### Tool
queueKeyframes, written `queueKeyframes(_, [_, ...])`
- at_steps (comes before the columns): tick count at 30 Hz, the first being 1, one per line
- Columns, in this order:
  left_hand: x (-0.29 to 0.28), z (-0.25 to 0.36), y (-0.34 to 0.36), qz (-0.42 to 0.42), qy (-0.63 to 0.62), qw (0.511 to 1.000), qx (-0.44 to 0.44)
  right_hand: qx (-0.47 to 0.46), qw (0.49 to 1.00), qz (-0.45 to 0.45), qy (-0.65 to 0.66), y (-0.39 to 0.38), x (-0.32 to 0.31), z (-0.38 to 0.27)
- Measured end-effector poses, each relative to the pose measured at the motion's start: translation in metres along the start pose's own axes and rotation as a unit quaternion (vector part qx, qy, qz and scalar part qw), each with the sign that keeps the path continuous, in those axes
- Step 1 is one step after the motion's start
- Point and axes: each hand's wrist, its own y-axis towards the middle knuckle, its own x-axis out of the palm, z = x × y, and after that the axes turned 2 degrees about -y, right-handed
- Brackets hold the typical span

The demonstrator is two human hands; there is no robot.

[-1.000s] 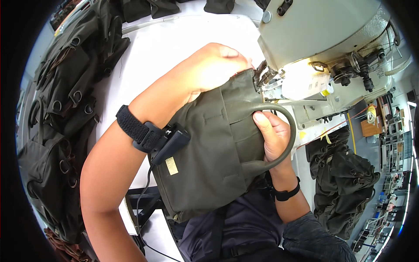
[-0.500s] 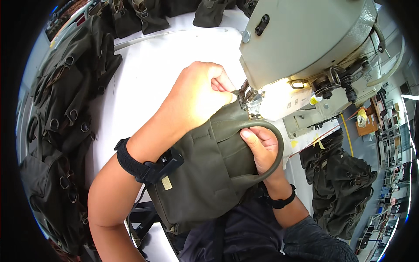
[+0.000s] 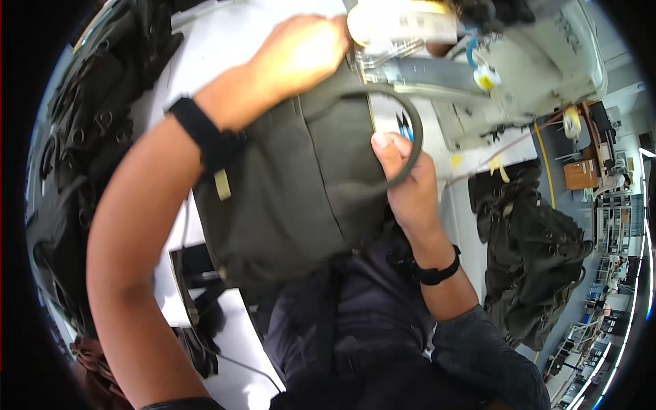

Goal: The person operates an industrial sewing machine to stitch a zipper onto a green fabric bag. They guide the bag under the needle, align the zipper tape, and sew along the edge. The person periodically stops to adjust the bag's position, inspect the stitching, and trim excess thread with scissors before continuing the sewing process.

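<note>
1. Two hands of ours work at the dark olive handbag (image 3: 287, 178); its far end sits by the sewing machine (image 3: 533, 92), its near end above our lap (image 3: 355, 301).
2. Our right hand (image 3: 413, 174) grasps the bag's edge within the loop of the handle (image 3: 418, 126).
3. Our left hand (image 3: 301, 51) meets the far end; glare and blur hide its grip, so we cannot tell.
4. We see a pale yellow label (image 3: 223, 184), too blurred to read.
</note>
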Motion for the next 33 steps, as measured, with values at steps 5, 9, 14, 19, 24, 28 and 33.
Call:
queueKeyframes(5, [-0.014, -0.006, 0.006, -0.093, 0.147, 0.984, 0.027, 0.133, 0.987, -0.078, 0.050, -0.040, -0.035, -0.019])
queueKeyframes(9, [-0.078, 0.017, -0.034, -0.063, 0.168, 0.984, 0.014, 0.056, 0.989, -0.134, 0.012, -0.048, -0.040, -0.019])
queueKeyframes(14, [-0.107, 0.183, -0.085, -0.099, -0.007, 0.989, -0.105, 0.074, 0.987, -0.142, 0.000, -0.064, -0.056, -0.001])
queueKeyframes(19, [-0.055, 0.242, -0.149, 0.007, 0.037, 0.998, -0.059, 0.164, 0.965, -0.075, 0.190, -0.076, -0.036, 0.000])
queueKeyframes(24, [-0.038, 0.225, -0.150, 0.114, 0.090, 0.989, -0.013, 0.216, 0.933, -0.067, 0.280, -0.083, -0.035, -0.005])
queueKeyframes(28, [-0.040, 0.222, -0.150, 0.128, 0.076, 0.989, 0.006, 0.183, 0.940, -0.061, 0.280, -0.086, -0.034, -0.009])
queueKeyframes(33, [-0.034, 0.224, -0.147, 0.134, 0.093, 0.987, 0.000, 0.162, 0.948, -0.082, 0.260, -0.089, -0.032, -0.008])
